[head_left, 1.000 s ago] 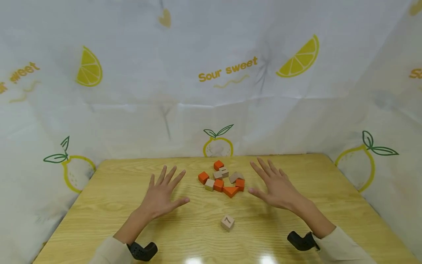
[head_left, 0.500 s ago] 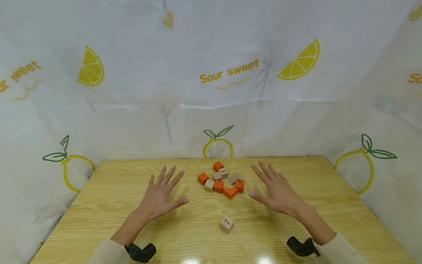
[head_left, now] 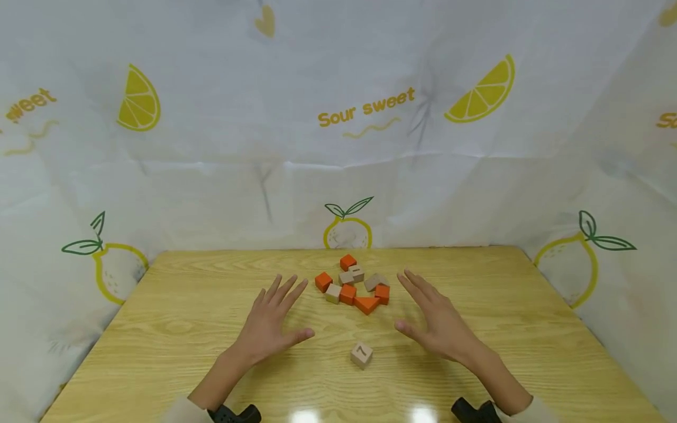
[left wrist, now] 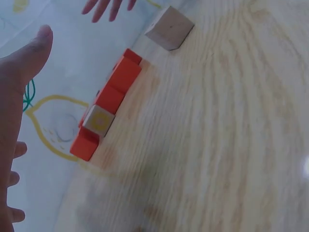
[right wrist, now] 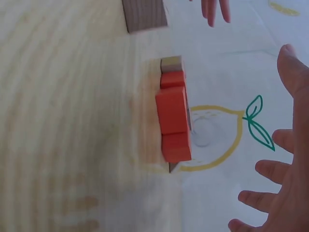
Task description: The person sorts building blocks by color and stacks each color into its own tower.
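Note:
In the head view my left hand (head_left: pixel 265 327) is held over the table left of the blocks, fingers spread and thumb out, holding nothing. My right hand (head_left: pixel 437 323) mirrors it on the other side, its fingers also extended and holding nothing. Between the hands lies a loose group of wooden blocks: an orange triangle block (head_left: pixel 367 305) in front, an orange cube (head_left: pixel 347 294) beside it, and several more orange and plain ones behind. Nearer to me sits a plain wooden cube marked 7 (head_left: pixel 362 355), apart from the group; in the left wrist view this wooden cube (left wrist: pixel 170 27) stands upper right.
The wood-grain table (head_left: pixel 174 305) is enclosed at the back and both sides by a white cloth (head_left: pixel 222 200) with lemon prints. Dark wrist devices sit at both cuffs, the left device (head_left: pixel 235 414) and the right device (head_left: pixel 473 411).
Both hands have come slightly closer together and lower in the view, the left shifting right. The blocks keep their arrangement; the head view has shifted a little.

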The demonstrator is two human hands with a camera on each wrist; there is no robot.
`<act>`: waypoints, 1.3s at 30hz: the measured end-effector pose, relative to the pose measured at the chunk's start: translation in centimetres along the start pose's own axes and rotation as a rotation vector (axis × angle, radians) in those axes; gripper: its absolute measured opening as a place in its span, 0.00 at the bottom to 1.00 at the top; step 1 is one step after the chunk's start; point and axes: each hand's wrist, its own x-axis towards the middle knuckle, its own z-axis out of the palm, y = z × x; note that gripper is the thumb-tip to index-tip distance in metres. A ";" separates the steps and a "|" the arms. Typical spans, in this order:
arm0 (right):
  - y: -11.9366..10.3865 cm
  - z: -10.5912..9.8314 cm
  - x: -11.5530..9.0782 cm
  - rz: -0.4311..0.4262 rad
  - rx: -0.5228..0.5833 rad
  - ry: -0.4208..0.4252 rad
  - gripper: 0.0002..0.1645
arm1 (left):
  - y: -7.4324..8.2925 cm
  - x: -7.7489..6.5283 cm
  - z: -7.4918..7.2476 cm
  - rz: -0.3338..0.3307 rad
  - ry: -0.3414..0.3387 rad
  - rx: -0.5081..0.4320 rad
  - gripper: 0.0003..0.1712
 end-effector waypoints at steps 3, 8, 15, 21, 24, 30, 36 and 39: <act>-0.3 0.6 -0.5 -0.029 0.066 0.024 0.50 | 0.7 -0.2 0.9 0.010 0.020 -0.019 0.51; -0.7 1.8 -1.2 -0.055 0.163 0.012 0.47 | 2.1 -0.9 2.1 0.020 0.046 -0.062 0.51; -1.0 3.6 -1.8 -0.078 0.240 0.005 0.44 | 3.3 -1.7 3.9 0.002 0.076 -0.117 0.51; -1.1 4.9 -1.6 -0.151 0.423 -0.040 0.47 | 3.9 -2.4 4.9 -0.042 0.065 -0.168 0.48; -1.1 5.5 -1.5 -0.155 0.514 -0.071 0.48 | 4.4 -2.4 5.3 -0.031 0.076 -0.162 0.48; -1.1 6.0 -1.6 -0.123 0.612 -0.123 0.47 | 5.0 -2.3 6.1 -0.027 0.065 -0.183 0.48; -1.0 6.4 -1.2 -0.125 0.642 -0.176 0.47 | 5.1 -2.3 6.5 -0.045 0.062 -0.193 0.47; -0.9 6.7 -1.0 -0.124 0.637 -0.191 0.44 | 5.0 -2.4 6.6 -0.060 0.052 -0.201 0.46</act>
